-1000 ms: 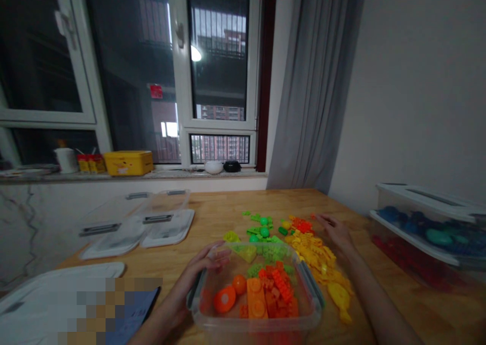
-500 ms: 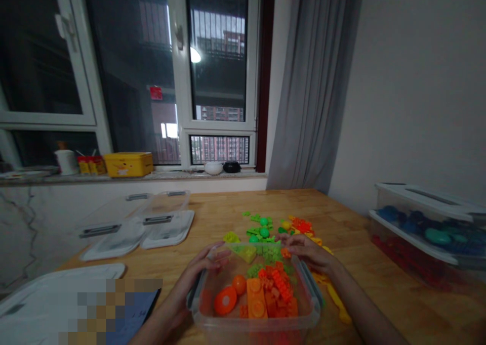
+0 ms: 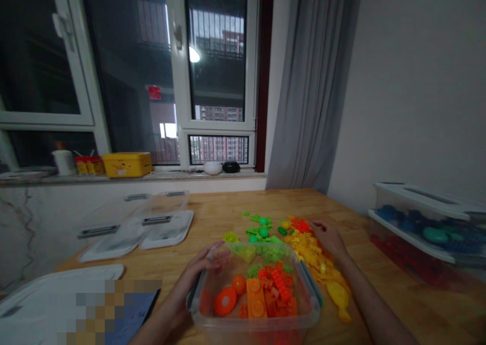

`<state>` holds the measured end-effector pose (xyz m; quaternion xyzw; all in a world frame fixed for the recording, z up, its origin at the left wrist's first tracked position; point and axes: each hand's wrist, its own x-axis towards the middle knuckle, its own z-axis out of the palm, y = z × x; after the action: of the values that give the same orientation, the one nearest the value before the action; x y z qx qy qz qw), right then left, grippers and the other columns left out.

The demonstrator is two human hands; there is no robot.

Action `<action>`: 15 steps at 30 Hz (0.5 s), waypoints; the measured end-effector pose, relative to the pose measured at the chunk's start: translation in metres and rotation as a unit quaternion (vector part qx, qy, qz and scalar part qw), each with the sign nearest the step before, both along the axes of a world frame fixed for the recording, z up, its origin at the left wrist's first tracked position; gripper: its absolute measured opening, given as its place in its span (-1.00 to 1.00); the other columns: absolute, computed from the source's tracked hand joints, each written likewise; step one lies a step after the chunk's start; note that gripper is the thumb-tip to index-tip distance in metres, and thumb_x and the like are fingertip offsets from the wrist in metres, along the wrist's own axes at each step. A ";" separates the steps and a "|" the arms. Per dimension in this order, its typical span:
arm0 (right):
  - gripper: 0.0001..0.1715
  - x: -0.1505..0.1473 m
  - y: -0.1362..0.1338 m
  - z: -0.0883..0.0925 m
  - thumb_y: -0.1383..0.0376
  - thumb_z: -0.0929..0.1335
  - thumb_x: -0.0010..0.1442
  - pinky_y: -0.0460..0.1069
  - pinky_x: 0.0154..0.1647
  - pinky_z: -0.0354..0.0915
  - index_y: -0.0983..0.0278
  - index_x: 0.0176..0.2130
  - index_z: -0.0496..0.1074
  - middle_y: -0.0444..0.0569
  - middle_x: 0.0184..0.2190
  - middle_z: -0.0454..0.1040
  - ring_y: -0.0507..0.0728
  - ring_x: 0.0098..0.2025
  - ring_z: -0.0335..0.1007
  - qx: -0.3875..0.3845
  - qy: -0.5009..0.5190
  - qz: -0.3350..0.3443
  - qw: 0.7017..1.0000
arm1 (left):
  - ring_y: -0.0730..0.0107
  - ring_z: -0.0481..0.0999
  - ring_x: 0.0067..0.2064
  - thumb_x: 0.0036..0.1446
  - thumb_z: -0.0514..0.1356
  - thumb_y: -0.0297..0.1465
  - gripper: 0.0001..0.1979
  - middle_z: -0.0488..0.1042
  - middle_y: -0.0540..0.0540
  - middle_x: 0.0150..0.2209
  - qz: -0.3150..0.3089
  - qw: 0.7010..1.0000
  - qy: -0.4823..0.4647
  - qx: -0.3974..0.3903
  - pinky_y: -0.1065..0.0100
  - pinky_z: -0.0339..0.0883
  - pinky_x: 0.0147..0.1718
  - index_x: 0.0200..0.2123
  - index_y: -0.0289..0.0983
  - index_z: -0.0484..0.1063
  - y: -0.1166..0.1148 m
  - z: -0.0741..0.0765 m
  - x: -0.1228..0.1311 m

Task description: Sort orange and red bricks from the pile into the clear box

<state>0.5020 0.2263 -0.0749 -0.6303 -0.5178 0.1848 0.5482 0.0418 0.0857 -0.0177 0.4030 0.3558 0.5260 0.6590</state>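
A clear plastic box [image 3: 254, 322] with grey side latches stands at the front of the table, holding orange blocks [image 3: 256, 299], an orange ball and a round orange piece. My left hand [image 3: 208, 264] grips its left rim. Beside the orange-red pieces [image 3: 299, 224] at the back right is my right hand [image 3: 326, 236], its fingers drawn together; whether a small piece is between them cannot be made out. Yellow pieces [image 3: 315, 256] lie in a long pile left of my right forearm. Green pieces [image 3: 263, 231] are spread behind the box.
Clear boxes [image 3: 167, 206] and white lids [image 3: 167, 233] lie at the left. A larger lid [image 3: 56, 289] is at the front left, near a partly blurred dark-edged item. Stacked boxes [image 3: 425, 233] with blue and red pieces stand at the right. A yellow box [image 3: 127, 164] is on the windowsill.
My right hand has moved from above the box's far right corner to the orange-red pieces, further right and back. The orange piece near its fingers no longer shows there. My left hand has stayed.
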 end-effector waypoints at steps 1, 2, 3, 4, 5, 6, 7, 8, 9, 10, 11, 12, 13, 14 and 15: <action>-0.54 0.011 0.004 -0.007 0.00 0.39 0.12 0.14 -0.03 0.48 0.28 -0.20 0.66 0.15 -0.22 0.71 0.32 -0.15 0.63 -0.009 -0.018 -0.010 1.000 | -0.01 0.42 0.39 0.04 0.31 -0.46 -0.39 0.55 -0.10 0.31 -0.002 1.000 0.000 -0.002 0.10 0.15 0.41 0.22 -0.15 0.55 0.000 0.000 0.000; -0.58 0.019 0.007 -0.014 0.04 0.37 0.11 0.15 -0.03 0.49 0.28 -0.24 0.65 0.17 -0.23 0.72 0.32 -0.16 0.63 -0.019 -0.031 -0.015 0.999 | -0.01 0.42 0.39 0.04 0.31 -0.46 -0.38 0.56 -0.11 0.31 -0.004 1.000 -0.001 -0.004 0.09 0.16 0.40 0.23 -0.14 0.55 0.000 -0.001 -0.001; -0.62 0.025 0.009 -0.020 0.08 0.36 0.10 0.15 -0.03 0.49 0.27 -0.28 0.65 0.18 -0.24 0.72 0.33 -0.16 0.64 -0.025 -0.034 -0.014 0.999 | -0.01 0.42 0.39 0.04 0.31 -0.46 -0.37 0.56 -0.11 0.30 -0.006 1.000 -0.002 -0.004 0.09 0.17 0.40 0.23 -0.14 0.54 0.000 0.000 -0.001; -0.66 0.030 0.010 -0.026 0.12 0.35 0.09 0.15 -0.02 0.49 0.26 -0.31 0.64 0.18 -0.25 0.72 0.33 -0.16 0.64 -0.030 -0.034 -0.012 0.999 | -0.01 0.41 0.40 0.04 0.31 -0.45 -0.38 0.55 -0.11 0.31 -0.006 1.000 0.001 -0.004 0.10 0.16 0.41 0.22 -0.14 0.55 0.000 0.000 -0.001; -0.68 0.032 0.012 -0.030 0.14 0.34 0.09 0.15 -0.02 0.49 0.25 -0.33 0.64 0.17 -0.25 0.72 0.32 -0.16 0.65 -0.035 -0.037 -0.011 0.999 | 0.00 0.39 0.41 0.03 0.31 -0.45 -0.39 0.54 -0.11 0.32 -0.002 1.000 0.009 0.000 0.12 0.13 0.42 0.21 -0.15 0.56 0.000 0.001 -0.001; -0.68 0.033 0.013 -0.034 0.16 0.33 0.09 0.14 -0.01 0.49 0.24 -0.32 0.64 0.16 -0.24 0.73 0.32 -0.15 0.65 -0.039 -0.040 -0.009 0.998 | 0.01 0.37 0.42 0.02 0.31 -0.45 -0.41 0.53 -0.11 0.33 0.005 1.000 0.020 0.006 0.14 0.11 0.43 0.18 -0.16 0.58 0.000 0.002 -0.001; -0.67 0.034 0.014 -0.038 0.16 0.33 0.11 0.13 0.01 0.49 0.24 -0.30 0.65 0.15 -0.21 0.73 0.31 -0.13 0.66 -0.040 -0.043 -0.005 0.998 | 0.01 0.36 0.43 0.02 0.31 -0.45 -0.42 0.53 -0.10 0.33 0.009 0.999 0.029 0.010 0.14 0.08 0.44 0.17 -0.17 0.59 0.000 0.003 -0.001; -0.65 0.034 0.016 -0.040 0.16 0.32 0.14 0.12 0.03 0.49 0.23 -0.26 0.65 0.13 -0.17 0.74 0.29 -0.10 0.66 -0.040 -0.046 0.002 0.998 | 0.01 0.35 0.43 0.02 0.31 -0.45 -0.42 0.54 -0.10 0.32 0.011 0.999 0.035 0.012 0.13 0.08 0.44 0.17 -0.16 0.59 0.000 0.003 -0.001; -0.64 0.034 0.018 -0.042 0.16 0.31 0.16 0.10 0.06 0.49 0.23 -0.22 0.66 0.11 -0.14 0.74 0.27 -0.06 0.66 -0.038 -0.049 0.011 0.998 | 0.00 0.37 0.43 0.02 0.31 -0.45 -0.41 0.55 -0.10 0.31 0.010 0.999 0.036 0.012 0.12 0.08 0.44 0.18 -0.16 0.58 0.000 0.003 -0.001; -0.62 0.034 0.019 -0.043 0.16 0.30 0.19 0.09 0.08 0.48 0.23 -0.19 0.66 0.09 -0.11 0.74 0.25 -0.04 0.65 -0.037 -0.052 0.020 0.998 | -0.01 0.39 0.41 0.03 0.30 -0.45 -0.40 0.57 -0.11 0.29 0.007 0.999 0.032 0.012 0.10 0.09 0.44 0.19 -0.15 0.57 0.001 0.002 -0.001; -0.61 0.034 0.020 -0.044 0.17 0.30 0.20 0.08 0.10 0.48 0.23 -0.16 0.66 0.07 -0.09 0.73 0.24 -0.02 0.65 -0.035 -0.056 0.030 0.997 | -0.01 0.41 0.40 0.03 0.30 -0.45 -0.40 0.58 -0.12 0.28 0.003 1.000 0.026 0.012 0.09 0.11 0.43 0.21 -0.15 0.56 0.001 0.001 -0.002; -0.60 0.034 0.021 -0.044 0.18 0.29 0.21 0.07 0.11 0.48 0.23 -0.15 0.66 0.06 -0.09 0.73 0.23 -0.02 0.65 -0.035 -0.059 0.040 0.997 | -0.02 0.41 0.39 0.04 0.30 -0.45 -0.39 0.58 -0.12 0.28 -0.001 1.000 0.021 0.012 0.08 0.12 0.43 0.22 -0.15 0.55 0.002 -0.001 -0.002; -0.60 0.034 0.022 -0.044 0.19 0.29 0.21 0.07 0.11 0.47 0.24 -0.15 0.67 0.06 -0.09 0.73 0.23 -0.02 0.65 -0.035 -0.064 0.049 0.996 | -0.03 0.42 0.39 0.04 0.31 -0.45 -0.39 0.57 -0.12 0.29 -0.002 1.000 0.019 0.013 0.07 0.14 0.42 0.22 -0.15 0.55 0.003 -0.003 -0.003; -0.60 0.034 0.022 -0.044 0.21 0.29 0.20 0.07 0.12 0.47 0.24 -0.16 0.68 0.06 -0.09 0.73 0.23 -0.02 0.65 -0.035 -0.069 0.056 0.995 | -0.04 0.41 0.39 0.04 0.31 -0.44 -0.39 0.55 -0.13 0.31 -0.002 1.000 0.020 0.014 0.06 0.15 0.41 0.22 -0.15 0.55 0.004 -0.004 -0.004; -0.61 0.034 0.022 -0.044 0.22 0.29 0.20 0.07 0.12 0.46 0.24 -0.19 0.68 0.07 -0.10 0.74 0.25 -0.03 0.65 -0.036 -0.074 0.061 0.995 | -0.05 0.41 0.40 0.05 0.31 -0.44 -0.39 0.54 -0.13 0.32 -0.001 1.000 0.022 0.015 0.05 0.16 0.41 0.22 -0.15 0.55 0.004 -0.005 -0.004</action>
<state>0.5362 0.2480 -0.1187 -0.6286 -0.5878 0.1894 0.4727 0.0375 0.0901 -0.0231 0.4247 0.3616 0.5216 0.6457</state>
